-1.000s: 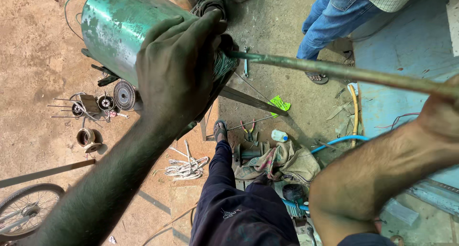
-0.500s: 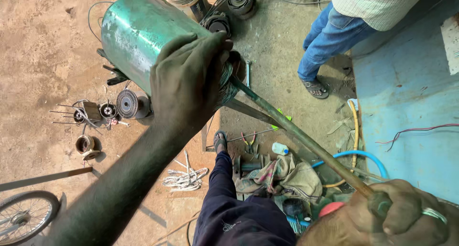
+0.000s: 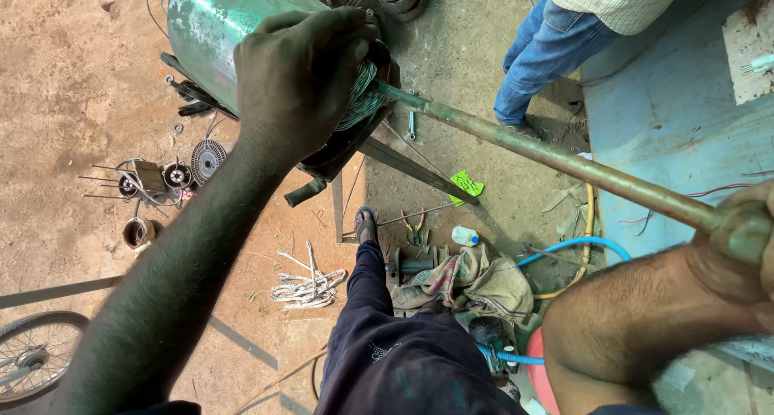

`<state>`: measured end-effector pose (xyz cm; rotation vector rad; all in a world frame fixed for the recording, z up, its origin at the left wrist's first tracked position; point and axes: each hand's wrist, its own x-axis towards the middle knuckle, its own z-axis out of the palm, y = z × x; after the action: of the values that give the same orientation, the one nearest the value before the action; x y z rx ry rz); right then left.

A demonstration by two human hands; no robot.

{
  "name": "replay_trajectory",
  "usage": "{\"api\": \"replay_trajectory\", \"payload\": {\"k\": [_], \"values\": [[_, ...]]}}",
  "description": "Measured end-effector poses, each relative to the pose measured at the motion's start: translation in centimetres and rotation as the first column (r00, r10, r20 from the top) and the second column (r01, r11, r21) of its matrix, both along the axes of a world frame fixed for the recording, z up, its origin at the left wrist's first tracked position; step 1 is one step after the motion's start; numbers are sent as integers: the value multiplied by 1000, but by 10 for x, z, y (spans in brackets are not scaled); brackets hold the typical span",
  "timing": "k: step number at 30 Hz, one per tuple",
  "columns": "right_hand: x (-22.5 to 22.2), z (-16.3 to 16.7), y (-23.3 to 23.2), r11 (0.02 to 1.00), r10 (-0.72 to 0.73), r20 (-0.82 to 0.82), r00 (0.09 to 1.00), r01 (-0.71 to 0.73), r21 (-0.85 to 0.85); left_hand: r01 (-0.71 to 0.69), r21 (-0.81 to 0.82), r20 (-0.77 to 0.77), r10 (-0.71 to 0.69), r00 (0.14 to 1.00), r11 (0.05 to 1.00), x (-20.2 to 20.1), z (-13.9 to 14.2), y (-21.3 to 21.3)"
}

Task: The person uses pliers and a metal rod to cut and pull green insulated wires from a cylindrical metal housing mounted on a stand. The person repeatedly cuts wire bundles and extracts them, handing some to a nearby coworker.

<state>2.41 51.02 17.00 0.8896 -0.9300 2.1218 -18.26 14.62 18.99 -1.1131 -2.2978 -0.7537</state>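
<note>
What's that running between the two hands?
In the head view, a long rusty metal rod spans from the left hand on the green cylinder to the right hand.

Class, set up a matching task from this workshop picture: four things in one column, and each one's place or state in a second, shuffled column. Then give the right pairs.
Things:
1. left hand
2. right hand
3. bicycle wheel
4. blue hose

Places or states:
A. lying curved on the ground beside the blue floor
B. gripping the near end of the long metal rod
C. pressed on the wire windings at the end of the green motor housing
D. at the bottom left corner

Pairs: 1-C, 2-B, 3-D, 4-A
</note>
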Motion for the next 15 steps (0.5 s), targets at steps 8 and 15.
{"api": "replay_trajectory", "payload": {"k": [8, 15], "values": [[-44, 55, -96, 956, -85, -184, 979, 132, 261, -117, 1, -75, 117, 990, 993, 2, 19, 27], [3, -49, -161, 967, -119, -233, 965, 166, 192, -235, -116, 65, 244, 968, 965, 3, 14, 23]]}}
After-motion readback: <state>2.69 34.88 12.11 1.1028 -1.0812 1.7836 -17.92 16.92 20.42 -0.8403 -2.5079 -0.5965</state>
